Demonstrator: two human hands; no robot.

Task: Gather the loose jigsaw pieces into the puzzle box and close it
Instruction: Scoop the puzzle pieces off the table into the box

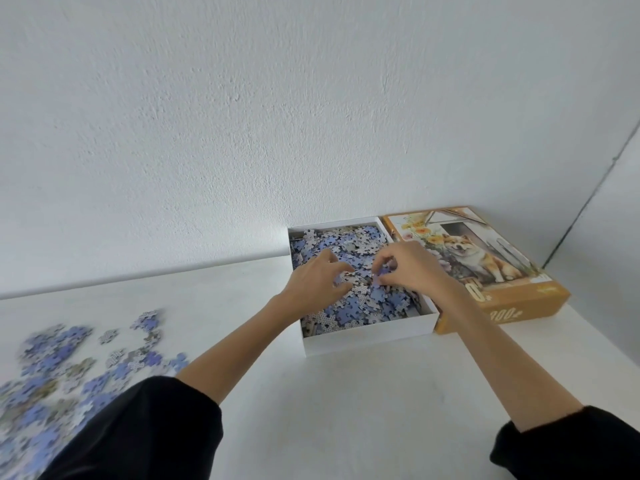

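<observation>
Both inside puzzle box [367,336], left hand [317,282] and right hand [412,268] seemingly pinching pieces [360,306], loose pile [69,368] lying leftward.

White tabletop [346,410] against textured white wall [242,116]; side wall [620,209] meets it at right.

White table [346,393], matte top. Open white puzzle box [367,337] rests on it, toward the far edge. Orange lid [502,306], dog picture facing up, lies flat, touching the box's right side. Loose jigsaw pieces [69,368], mostly blue, some grey, are scattered well left of the box and nearer the viewer; blurred.
</observation>
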